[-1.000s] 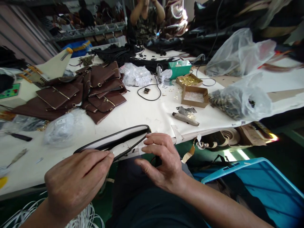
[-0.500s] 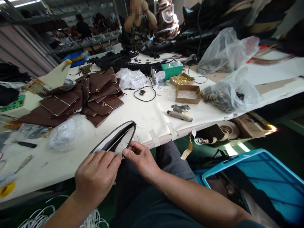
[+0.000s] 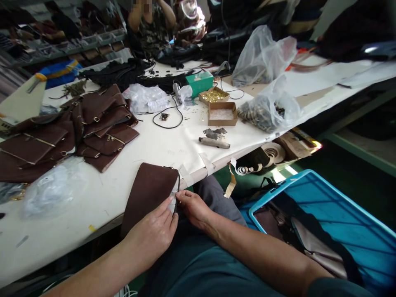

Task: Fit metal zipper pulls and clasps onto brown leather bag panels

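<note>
A dark brown leather piece (image 3: 150,185) with a black edge on its right side lies over the table's front edge. My left hand (image 3: 157,229) is closed on its lower right part, fingers along the pale strip by the edge. With thumb and fingertips pinched, my right hand (image 3: 190,204) grips the black edge just to the right. Further left on the table rests a pile of brown leather bags (image 3: 102,119) with metal buckles and zips.
Cardboard boxes (image 3: 222,114), a green box (image 3: 199,83), clear plastic bags (image 3: 266,107) and a wrapped tool (image 3: 214,142) stand on the table (image 3: 173,148). A blue crate (image 3: 349,231) is at lower right. A person (image 3: 151,29) is across the table.
The held piece has turned over, now showing its brown face instead of the open pale inside. Both hands have shifted slightly right, and the view has swung right.
</note>
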A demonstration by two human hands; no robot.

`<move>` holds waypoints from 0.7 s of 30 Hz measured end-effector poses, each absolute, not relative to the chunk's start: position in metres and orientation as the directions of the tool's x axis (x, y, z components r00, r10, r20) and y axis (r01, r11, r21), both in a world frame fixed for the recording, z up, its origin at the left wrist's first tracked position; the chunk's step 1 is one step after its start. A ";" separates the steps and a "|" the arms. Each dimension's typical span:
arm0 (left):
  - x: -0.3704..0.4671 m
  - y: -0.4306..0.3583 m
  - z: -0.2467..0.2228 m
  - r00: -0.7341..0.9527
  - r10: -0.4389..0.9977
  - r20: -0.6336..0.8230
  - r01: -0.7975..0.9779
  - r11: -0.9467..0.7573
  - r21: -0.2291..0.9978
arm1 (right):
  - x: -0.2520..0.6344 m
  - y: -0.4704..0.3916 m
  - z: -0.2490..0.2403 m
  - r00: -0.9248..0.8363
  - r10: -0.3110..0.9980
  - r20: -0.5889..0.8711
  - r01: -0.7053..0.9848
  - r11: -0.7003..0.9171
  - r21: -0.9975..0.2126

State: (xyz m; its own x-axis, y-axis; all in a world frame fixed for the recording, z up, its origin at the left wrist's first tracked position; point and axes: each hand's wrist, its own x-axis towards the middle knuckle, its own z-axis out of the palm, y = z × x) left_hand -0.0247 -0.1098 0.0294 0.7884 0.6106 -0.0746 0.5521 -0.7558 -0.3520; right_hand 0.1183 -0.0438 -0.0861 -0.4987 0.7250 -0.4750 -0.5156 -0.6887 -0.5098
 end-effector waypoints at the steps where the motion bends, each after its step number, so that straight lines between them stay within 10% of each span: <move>1: -0.025 -0.104 0.026 0.800 0.595 -0.074 0.537 -0.766 -0.354 | 0.119 -0.043 -0.087 -0.506 0.720 -0.474 -0.524 -0.694 -0.495; 21: -0.095 -0.043 0.029 0.846 0.452 0.282 0.482 -0.875 -0.045 | 0.104 -0.031 -0.080 -0.227 0.797 -0.559 -0.473 -0.593 -0.652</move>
